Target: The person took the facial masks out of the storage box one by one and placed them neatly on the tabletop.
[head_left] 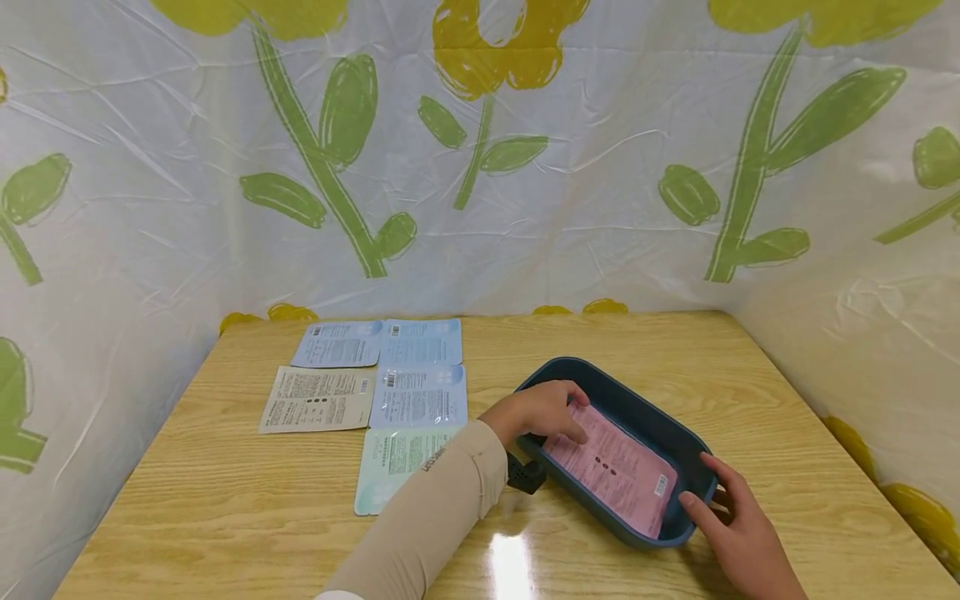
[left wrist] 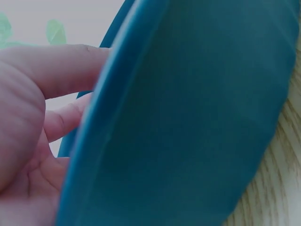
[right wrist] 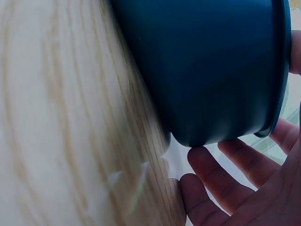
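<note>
A dark blue plastic basin (head_left: pixel 652 417) sits at an angle on the right half of the table. Inside it lies a pink printed sachet (head_left: pixel 615 475). My left hand (head_left: pixel 543 410) reaches over the basin's left rim, its spread fingertips at the near-left end of the pink sachet. In the left wrist view, the basin wall (left wrist: pixel 188 122) hides those fingertips. At the opposite end, my right hand (head_left: pixel 738 521) holds the basin, thumb at the rim and fingers against the outer wall, which shows in the right wrist view with the fingers (right wrist: pixel 218 181) under it.
Left of the basin, several flat sachets lie in rows: blue ones (head_left: pixel 420 398), a beige one (head_left: pixel 318 400) and a green one (head_left: pixel 382 467) partly under the left sleeve (head_left: pixel 442 508). A flower-print sheet (head_left: pixel 600 208) hangs behind the wooden table (head_left: pixel 247 500).
</note>
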### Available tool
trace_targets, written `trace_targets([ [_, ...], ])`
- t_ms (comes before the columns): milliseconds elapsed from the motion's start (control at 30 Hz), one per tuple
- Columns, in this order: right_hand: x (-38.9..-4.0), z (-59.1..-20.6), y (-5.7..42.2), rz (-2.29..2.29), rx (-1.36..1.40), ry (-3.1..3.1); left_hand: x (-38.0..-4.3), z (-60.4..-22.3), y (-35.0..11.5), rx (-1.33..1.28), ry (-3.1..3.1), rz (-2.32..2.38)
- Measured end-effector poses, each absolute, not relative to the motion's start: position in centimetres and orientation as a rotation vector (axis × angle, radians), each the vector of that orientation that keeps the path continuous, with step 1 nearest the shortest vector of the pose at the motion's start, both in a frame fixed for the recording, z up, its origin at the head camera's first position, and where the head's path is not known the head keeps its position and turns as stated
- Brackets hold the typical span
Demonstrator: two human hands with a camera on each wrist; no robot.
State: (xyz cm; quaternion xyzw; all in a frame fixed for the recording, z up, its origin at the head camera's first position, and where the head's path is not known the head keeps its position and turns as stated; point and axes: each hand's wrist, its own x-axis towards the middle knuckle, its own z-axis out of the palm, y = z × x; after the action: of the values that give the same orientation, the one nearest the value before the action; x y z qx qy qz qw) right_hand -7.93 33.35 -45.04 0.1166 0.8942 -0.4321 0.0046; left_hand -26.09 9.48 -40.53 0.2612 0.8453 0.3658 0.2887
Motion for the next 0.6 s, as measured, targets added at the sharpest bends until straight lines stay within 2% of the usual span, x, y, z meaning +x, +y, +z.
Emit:
trace_targets([
  [600,-8.02,-44.95,33.29,-1.334,0.389,2.798,-26.47,-40.36,8.82,0.751,2.07,1.176],
])
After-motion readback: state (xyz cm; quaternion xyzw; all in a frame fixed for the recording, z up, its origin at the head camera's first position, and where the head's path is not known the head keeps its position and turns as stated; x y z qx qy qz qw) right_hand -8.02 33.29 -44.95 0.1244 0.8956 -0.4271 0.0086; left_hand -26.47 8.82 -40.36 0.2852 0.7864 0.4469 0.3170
